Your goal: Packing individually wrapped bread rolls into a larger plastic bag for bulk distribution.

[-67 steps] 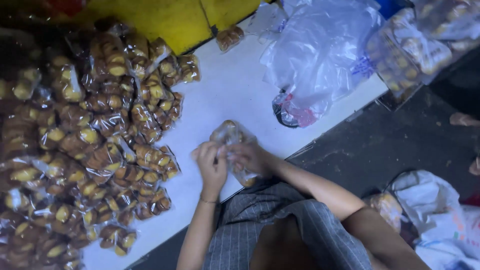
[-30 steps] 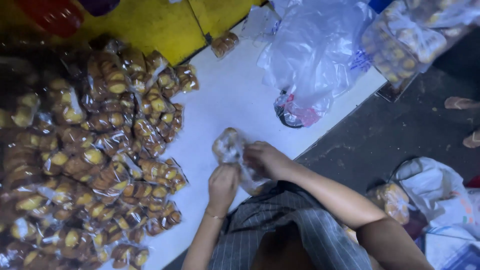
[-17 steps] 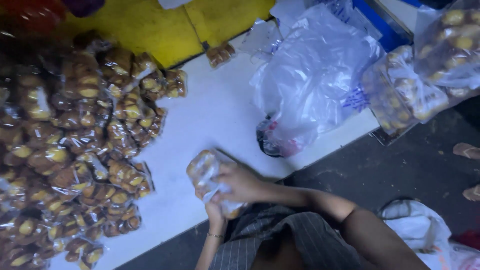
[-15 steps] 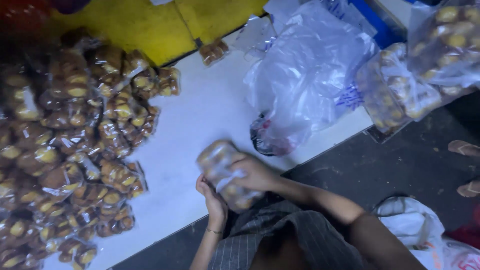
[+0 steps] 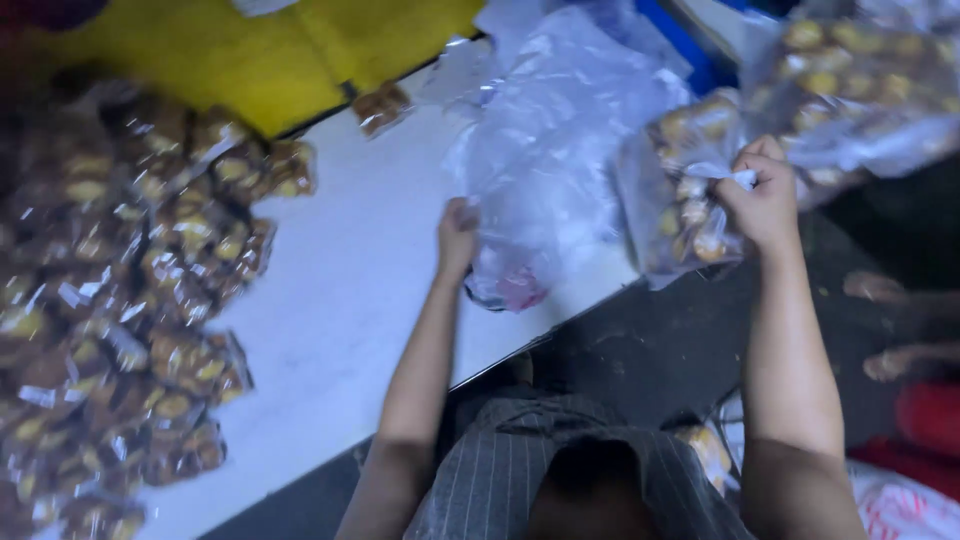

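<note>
My right hand (image 5: 762,192) is closed on the twisted neck of a clear packet of small golden pastries (image 5: 690,200), held in the air off the table's right edge. My left hand (image 5: 457,237) reaches across the white table (image 5: 360,290) and touches the edge of a heap of clear plastic bags (image 5: 560,150); whether it grips the plastic I cannot tell. A dark and pink object (image 5: 515,288) shows through the bottom of that heap.
A big pile of packed pastry bags (image 5: 130,300) covers the table's left side. One loose packet (image 5: 380,105) lies near a yellow surface (image 5: 270,50) at the back. A larger bag of pastries (image 5: 860,90) sits at upper right. Someone's bare feet (image 5: 900,320) are on the dark floor.
Both hands were together on one packet near my body. Now my right hand has carried the packet out to the right, and my left hand has gone forward to the plastic bags.
</note>
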